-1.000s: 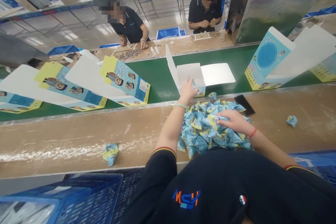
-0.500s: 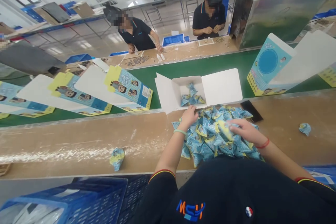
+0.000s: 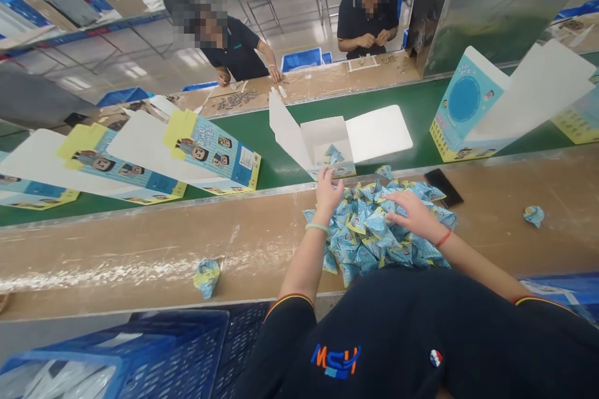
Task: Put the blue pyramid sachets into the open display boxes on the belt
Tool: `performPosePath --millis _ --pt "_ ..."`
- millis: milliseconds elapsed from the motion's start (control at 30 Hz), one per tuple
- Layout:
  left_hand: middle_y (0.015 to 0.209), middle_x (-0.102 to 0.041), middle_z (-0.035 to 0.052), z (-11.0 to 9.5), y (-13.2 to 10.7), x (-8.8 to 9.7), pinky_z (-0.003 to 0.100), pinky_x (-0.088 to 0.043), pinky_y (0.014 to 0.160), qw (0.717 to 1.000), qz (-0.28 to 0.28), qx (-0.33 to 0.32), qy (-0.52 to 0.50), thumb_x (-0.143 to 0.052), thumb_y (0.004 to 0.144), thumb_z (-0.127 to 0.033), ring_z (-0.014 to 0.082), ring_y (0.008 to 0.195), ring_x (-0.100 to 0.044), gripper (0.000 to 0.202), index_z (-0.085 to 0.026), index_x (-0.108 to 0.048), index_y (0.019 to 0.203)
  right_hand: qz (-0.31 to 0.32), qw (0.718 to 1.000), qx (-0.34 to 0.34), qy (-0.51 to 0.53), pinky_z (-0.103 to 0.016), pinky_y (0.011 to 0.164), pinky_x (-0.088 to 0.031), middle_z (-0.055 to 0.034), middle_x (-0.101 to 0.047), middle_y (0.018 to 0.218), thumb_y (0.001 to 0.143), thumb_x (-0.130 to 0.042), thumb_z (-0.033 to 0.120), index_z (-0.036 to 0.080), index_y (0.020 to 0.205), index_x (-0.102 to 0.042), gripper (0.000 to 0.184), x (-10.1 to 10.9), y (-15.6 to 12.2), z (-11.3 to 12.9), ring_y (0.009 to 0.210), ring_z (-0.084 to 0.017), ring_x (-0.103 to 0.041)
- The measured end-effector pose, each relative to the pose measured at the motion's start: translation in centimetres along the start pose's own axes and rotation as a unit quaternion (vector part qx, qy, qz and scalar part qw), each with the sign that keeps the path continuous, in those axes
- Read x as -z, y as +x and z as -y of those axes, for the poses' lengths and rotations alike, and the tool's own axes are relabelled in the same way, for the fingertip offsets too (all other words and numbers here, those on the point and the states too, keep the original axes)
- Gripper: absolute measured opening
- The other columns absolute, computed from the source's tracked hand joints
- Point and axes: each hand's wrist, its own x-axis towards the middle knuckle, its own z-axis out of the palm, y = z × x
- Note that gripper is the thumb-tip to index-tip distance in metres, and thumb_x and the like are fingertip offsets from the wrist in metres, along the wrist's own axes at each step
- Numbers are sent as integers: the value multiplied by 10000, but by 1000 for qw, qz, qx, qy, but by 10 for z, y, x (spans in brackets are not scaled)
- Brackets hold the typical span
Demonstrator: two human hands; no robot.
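A heap of small blue-and-yellow packets (image 3: 374, 234) lies on the brown bench right in front of me. My left hand (image 3: 328, 190) rests on the heap's far left edge with its fingers spread, holding nothing. My right hand (image 3: 414, 213) lies flat on top of the heap, fingers pointing left. Just beyond the hands, an open white box (image 3: 327, 131) stands on the green conveyor (image 3: 281, 137), flaps folded out, with a few packets inside it.
Single packets lie on the bench at left (image 3: 206, 275) and right (image 3: 534, 215). A flat black object (image 3: 443, 186) sits beside the heap. Printed cartons (image 3: 210, 149) (image 3: 463, 106) ride the conveyor. Blue crates (image 3: 140, 349) stand below left. Two co-workers (image 3: 234, 43) (image 3: 367, 19) work opposite.
My left hand has stayed at the heap's far edge and spread its fingers. My right hand, which was lifting a packet, now lies flat on the heap. The view shifted slightly.
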Motion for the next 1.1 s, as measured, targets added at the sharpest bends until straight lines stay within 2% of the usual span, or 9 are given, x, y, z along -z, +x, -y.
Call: performPosePath --millis 67,167,333,433,533,633,700,833,1100 --pt "1447 -512 174 -17 -23 -7 405 -492 1040 995 -57 -19 -83 -551 918 -259 221 1012 -657 353 -167 -617 1253 5 998 -28 61 -553 1047 -516 -160 -709 1274 935 -629 541 213 1342 -646 524 -10 -6 5 1190 -332 -665" --pt "1254 -607 132 -45 -77 -30 409 -477 1034 975 -57 -40 -213 -547 931 -343 248 1047 -611 253 -206 -637 1124 37 983 -48 175 -452 881 -596 -156 -702 1218 896 -677 572 192 1492 -497 729 -27 -17 15 948 -262 -729" --pt "1179 -620 104 -64 -134 -55 392 -468 1047 915 -21 64 -398 -427 1016 -493 239 1139 -592 354 -223 -636 1112 -16 986 -43 158 -386 753 -567 -88 -713 922 895 -669 586 199 1105 -724 444 -38 -30 23 736 -205 -631" --pt "1191 -640 97 -44 -127 -34 393 -492 1028 893 -50 72 -441 -462 1003 -521 228 1137 -612 380 -218 -644 1141 -57 967 -69 238 -360 719 -566 -78 -730 953 950 -562 622 233 1086 -719 442 -16 -31 20 752 -203 -650" --pt "1104 -667 89 -8 -127 0 386 -501 998 922 -144 39 -357 -586 935 -488 224 1067 -634 326 -196 -669 1053 -48 960 -66 269 -371 758 -576 -74 -748 1023 931 -588 633 257 1127 -729 446 19 -25 18 853 -231 -691" --pt "967 -664 72 26 -161 16 363 -516 876 946 -197 83 -242 -623 876 -476 214 921 -638 306 -186 -658 967 -40 979 -57 192 -393 813 -569 -82 -755 1099 872 -710 562 253 1090 -759 381 43 -17 16 917 -256 -692" --pt "885 -643 55 38 -196 14 350 -511 791 961 -160 122 -189 -650 830 -473 207 825 -620 302 -192 -650 942 -44 985 -56 159 -399 814 -562 -84 -761 1067 890 -690 537 240 1077 -763 358 46 -13 14 888 -254 -690" --pt "890 -652 43 44 -248 -8 342 -504 672 962 12 212 -170 -723 749 -474 194 686 -600 407 -240 -619 1066 -29 992 -61 111 -380 761 -543 -67 -742 865 899 -668 475 206 1052 -756 321 24 -6 9 763 -231 -663" --pt "761 -692 -1 44 -236 -44 357 -523 673 933 107 303 -161 -801 626 -463 257 677 -712 498 -302 -525 1008 28 991 -132 -10 -313 659 -461 -15 -663 701 921 -629 492 171 1281 -681 485 -20 31 -12 667 -205 -617"
